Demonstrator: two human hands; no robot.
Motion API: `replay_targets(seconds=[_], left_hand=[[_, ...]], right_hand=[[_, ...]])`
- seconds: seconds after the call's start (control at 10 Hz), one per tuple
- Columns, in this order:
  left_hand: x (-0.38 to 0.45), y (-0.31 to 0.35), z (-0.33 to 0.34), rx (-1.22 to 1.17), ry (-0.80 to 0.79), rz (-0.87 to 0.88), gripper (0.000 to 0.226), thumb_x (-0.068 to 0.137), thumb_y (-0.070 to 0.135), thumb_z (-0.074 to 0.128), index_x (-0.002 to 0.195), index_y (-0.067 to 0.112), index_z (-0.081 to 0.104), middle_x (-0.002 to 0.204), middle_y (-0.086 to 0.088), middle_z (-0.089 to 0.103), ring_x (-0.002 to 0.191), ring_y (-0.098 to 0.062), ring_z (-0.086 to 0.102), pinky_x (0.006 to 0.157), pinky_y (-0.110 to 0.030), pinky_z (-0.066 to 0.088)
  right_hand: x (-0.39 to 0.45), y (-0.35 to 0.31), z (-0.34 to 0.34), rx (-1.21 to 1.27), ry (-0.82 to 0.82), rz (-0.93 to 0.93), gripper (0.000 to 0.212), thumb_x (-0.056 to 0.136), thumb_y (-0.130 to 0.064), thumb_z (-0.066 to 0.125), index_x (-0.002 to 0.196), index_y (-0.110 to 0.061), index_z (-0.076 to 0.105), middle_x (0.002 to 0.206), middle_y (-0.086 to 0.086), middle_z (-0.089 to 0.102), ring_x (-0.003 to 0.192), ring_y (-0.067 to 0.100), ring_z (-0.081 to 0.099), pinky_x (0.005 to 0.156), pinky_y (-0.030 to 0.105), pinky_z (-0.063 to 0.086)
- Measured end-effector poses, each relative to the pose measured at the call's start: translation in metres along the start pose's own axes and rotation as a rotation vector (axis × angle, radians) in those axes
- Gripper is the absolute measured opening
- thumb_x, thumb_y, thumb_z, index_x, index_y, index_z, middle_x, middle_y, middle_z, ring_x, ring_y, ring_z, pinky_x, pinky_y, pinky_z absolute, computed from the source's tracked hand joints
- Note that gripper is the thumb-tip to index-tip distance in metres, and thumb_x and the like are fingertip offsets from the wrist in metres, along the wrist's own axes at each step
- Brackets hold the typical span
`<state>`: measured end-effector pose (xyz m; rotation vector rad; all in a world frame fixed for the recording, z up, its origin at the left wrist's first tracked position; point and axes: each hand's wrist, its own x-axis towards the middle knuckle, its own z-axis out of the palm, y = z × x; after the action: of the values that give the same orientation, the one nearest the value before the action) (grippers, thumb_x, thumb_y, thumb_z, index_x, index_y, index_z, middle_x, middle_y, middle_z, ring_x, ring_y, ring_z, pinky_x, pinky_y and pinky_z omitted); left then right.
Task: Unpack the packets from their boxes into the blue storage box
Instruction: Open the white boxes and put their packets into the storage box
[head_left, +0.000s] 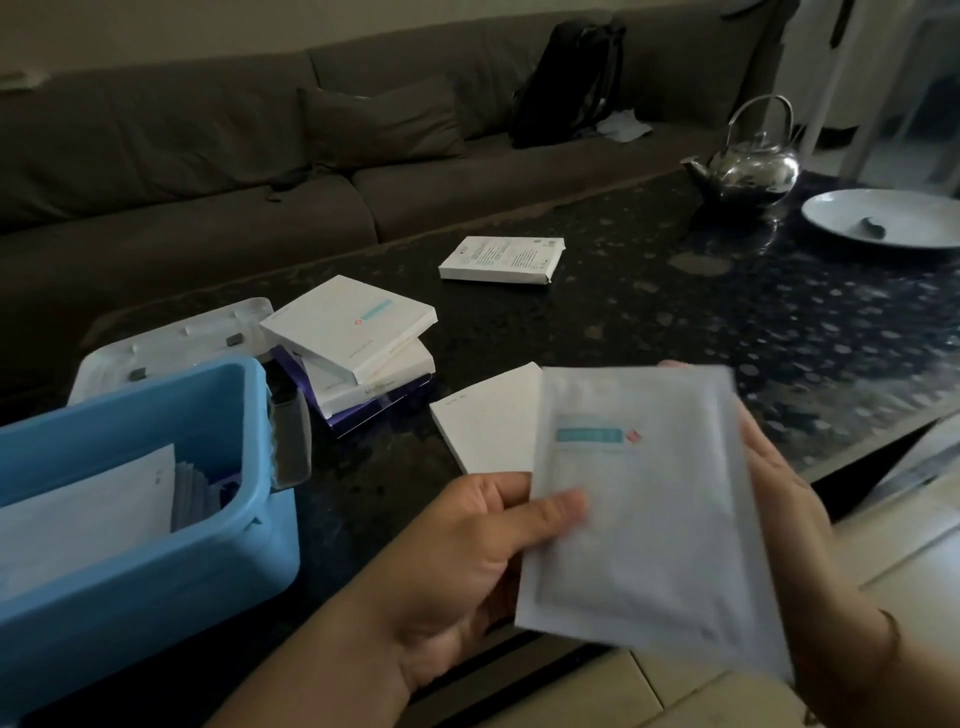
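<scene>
Both hands are up close to the camera over the near edge of the dark stone table (597, 322). Far left, the blue storage box (156, 545) stands open with white packets (88, 509) already upright inside, its pale lid (171, 343) lying just behind it. Beside the box sits a stack of white boxes (358, 348) on a purple one, and further back a single white box (501, 259) lies alone. Now the left hand (457, 561): its grip is clenched on a flat white box (488, 423), thumb pinching the edge of the pale packet (649, 514) that overlaps it. On the other side the right hand (784, 499) supports that packet from behind, fingers fairly straight. Packet is blurred, held in the air. Far right, a steel kettle (753, 161) and a white plate (883, 218).
</scene>
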<state>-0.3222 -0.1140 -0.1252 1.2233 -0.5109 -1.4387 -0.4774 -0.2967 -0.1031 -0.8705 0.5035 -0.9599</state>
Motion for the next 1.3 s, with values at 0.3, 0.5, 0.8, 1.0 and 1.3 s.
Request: replay_targets(seconds=[0.3,0.5,0.8,1.0,1.3], left_hand=[[0.002,0.006,0.008,-0.364,0.333,0.055,0.036,0.077,0.021,0.071,0.112,0.012,0.071,0.099,-0.013,0.077,0.089,-0.029,0.075,0.082,-0.043,0.059],[0.001,0.015,0.000,-0.381,0.352,0.120,0.025,0.079,0.022,0.069,0.101,0.010,0.074,0.097,-0.013,0.077,0.085,-0.027,0.076,0.074,-0.039,0.062],[-0.006,0.035,-0.012,-0.314,0.374,0.262,0.014,0.070,0.025,0.072,0.074,0.016,0.082,0.087,-0.010,0.078,0.072,-0.019,0.076,0.065,-0.031,0.063],[-0.026,0.060,-0.031,-0.136,0.440,0.460,0.017,0.065,0.026,0.071,0.074,0.016,0.079,0.081,-0.008,0.077,0.068,-0.017,0.074,0.058,-0.026,0.060],[-0.095,0.105,-0.089,0.242,0.407,0.602,0.016,0.076,0.022,0.076,0.063,0.012,0.075,0.065,-0.007,0.071,0.052,-0.010,0.063,0.048,-0.019,0.053]], right_hand=[[-0.054,0.081,0.019,-0.370,-0.330,0.046,0.072,0.066,-0.079,0.059,0.089,-0.014,0.076,0.080,0.018,0.073,0.060,0.032,0.067,0.048,0.033,0.053],[-0.052,0.074,0.023,-0.387,-0.299,0.065,0.034,0.076,-0.035,0.075,0.092,-0.005,0.074,0.082,0.018,0.074,0.057,0.032,0.066,0.047,0.032,0.053],[-0.041,0.067,0.027,-0.278,-0.243,0.148,0.022,0.078,-0.022,0.060,0.085,-0.009,0.076,0.088,0.016,0.074,0.065,0.027,0.070,0.045,0.034,0.054],[-0.031,0.060,0.050,-0.267,-0.254,0.147,0.024,0.078,-0.024,0.058,0.091,-0.012,0.075,0.096,0.013,0.074,0.078,0.026,0.072,0.055,0.039,0.056],[-0.032,0.059,0.131,-0.248,-0.412,0.235,0.032,0.083,-0.020,0.055,0.109,-0.012,0.070,0.094,0.008,0.076,0.068,0.018,0.072,0.049,0.028,0.056]])
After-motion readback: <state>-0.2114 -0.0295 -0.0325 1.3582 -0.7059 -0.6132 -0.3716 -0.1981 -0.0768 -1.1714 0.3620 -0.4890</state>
